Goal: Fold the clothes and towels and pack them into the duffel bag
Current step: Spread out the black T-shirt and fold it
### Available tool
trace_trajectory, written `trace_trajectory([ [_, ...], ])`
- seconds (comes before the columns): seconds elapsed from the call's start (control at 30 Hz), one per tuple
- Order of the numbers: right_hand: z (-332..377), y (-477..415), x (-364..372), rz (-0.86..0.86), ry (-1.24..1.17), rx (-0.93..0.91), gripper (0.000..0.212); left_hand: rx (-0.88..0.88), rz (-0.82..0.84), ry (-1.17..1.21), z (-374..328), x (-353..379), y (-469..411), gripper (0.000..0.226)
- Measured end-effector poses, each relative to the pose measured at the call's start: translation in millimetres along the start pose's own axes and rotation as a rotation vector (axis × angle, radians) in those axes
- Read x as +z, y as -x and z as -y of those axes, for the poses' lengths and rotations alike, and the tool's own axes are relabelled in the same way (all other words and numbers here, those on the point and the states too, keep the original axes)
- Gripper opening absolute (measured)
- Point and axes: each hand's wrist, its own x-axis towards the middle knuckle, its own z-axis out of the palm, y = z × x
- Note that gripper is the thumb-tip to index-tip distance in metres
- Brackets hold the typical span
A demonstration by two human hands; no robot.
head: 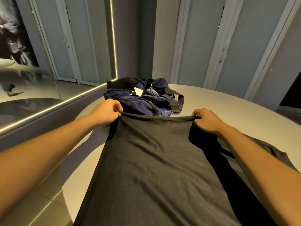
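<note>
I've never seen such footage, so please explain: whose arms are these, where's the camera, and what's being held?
No machine here: these are a person's bare hands, filmed by one head-worn camera looking forward and down. The left hand and the right hand each pinch one end of a dark grey fabric garment's top edge, holding it spread. Behind it, a navy blue fabric duffel bag with black straps lies on the pale rounded table.

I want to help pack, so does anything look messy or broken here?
Nothing looks broken or spilled. The bag just sags crumpled on the table, straps flopped sideways, behind the shirt.
</note>
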Motion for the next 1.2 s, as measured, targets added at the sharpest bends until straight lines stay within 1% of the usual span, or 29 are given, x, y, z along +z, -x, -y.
trace_trajectory([
  [0.1, 6.7, 27.7, -2.3, -0.195, 0.033, -0.051, 0.013, 0.044, -0.078, 0.110, -2.7, -7.3, 22.7, 0.012],
  [0.17, 9.6, 55.1, 1.8, -0.290, 0.016, -0.107, 0.011, 0.137, -0.118, 0.156, -3.1, -9.9, 51.3, 0.016],
  [0.2, 9.7, 70.8, 7.0, -0.308, 0.014, -0.135, 0.011, 0.203, -0.124, 0.157, -0.9, -9.4, 68.9, 0.018],
  [0.23, 8.4, 85.7, 14.1, -0.311, 0.027, -0.157, 0.012, 0.271, -0.115, 0.130, 2.4, -6.9, 86.1, 0.018],
  [0.3, 3.7, 112.3, 31.9, -0.295, 0.059, -0.166, 0.016, 0.356, -0.036, -0.008, 9.8, 5.2, 120.3, 0.019],
  [0.37, -4.4, 126.7, 47.2, -0.279, 0.080, -0.134, 0.019, 0.365, 0.018, -0.138, 14.8, 21.8, 143.7, 0.019],
  [0.43, -9.2, 129.7, 54.7, -0.261, 0.125, -0.100, 0.017, 0.342, 0.028, -0.192, 14.0, 30.0, 154.5, 0.018],
  [0.5, -11.4, 126.5, 55.9, -0.254, 0.179, -0.085, 0.012, 0.321, 0.069, -0.265, 11.0, 29.0, 157.0, 0.029],
  [0.57, -13.6, 125.2, 56.4, -0.262, 0.216, -0.093, 0.010, 0.343, 0.132, -0.345, 8.5, 23.5, 156.8, 0.044],
  [0.63, -16.6, 126.2, 57.2, -0.293, 0.231, -0.132, 0.013, 0.367, 0.156, -0.394, 7.8, 19.1, 157.2, 0.043],
  [0.7, -17.3, 127.0, 56.4, -0.332, 0.243, -0.169, 0.019, 0.402, 0.139, -0.490, 8.0, 18.1, 156.8, 0.041],
  [0.77, -17.3, 127.3, 55.6, -0.350, 0.254, -0.168, 0.022, 0.379, 0.133, -0.581, 7.7, 22.3, 157.5, 0.032],
  [0.87, -18.6, 127.4, 56.0, -0.346, 0.249, -0.144, 0.026, 0.309, 0.146, -0.550, 5.0, 25.7, 162.0, 0.033],
  [0.9, -18.3, 128.2, 56.1, -0.348, 0.239, -0.143, 0.026, 0.292, 0.114, -0.533, 5.3, 26.2, 163.3, 0.037],
  [0.97, -17.8, 130.7, 56.8, -0.366, 0.206, -0.146, 0.025, 0.251, 0.031, -0.485, 0.2, 27.9, 165.0, 0.056],
  [1.0, -17.9, 131.9, 57.4, -0.375, 0.189, -0.147, 0.025, 0.236, -0.016, -0.436, -7.9, 29.8, 165.5, 0.060],
  [1.03, -18.4, 132.2, 58.2, -0.381, 0.176, -0.143, 0.025, 0.223, -0.051, -0.369, -16.5, 33.8, 164.6, 0.059],
  [1.07, -19.2, 132.8, 59.1, -0.380, 0.171, -0.137, 0.027, 0.192, -0.046, -0.310, -26.1, 39.5, 163.4, 0.056],
  [1.1, -20.1, 132.8, 60.3, -0.377, 0.172, -0.130, 0.030, 0.154, -0.004, -0.268, -34.7, 46.7, 161.1, 0.056],
  [1.13, -21.2, 132.4, 61.5, -0.379, 0.175, -0.124, 0.035, 0.108, 0.073, -0.268, -41.8, 54.4, 158.1, 0.060],
  [1.2, -21.6, 131.6, 62.9, -0.400, 0.180, -0.105, 0.048, 0.022, 0.238, -0.325, -46.1, 69.0, 152.1, 0.072],
])
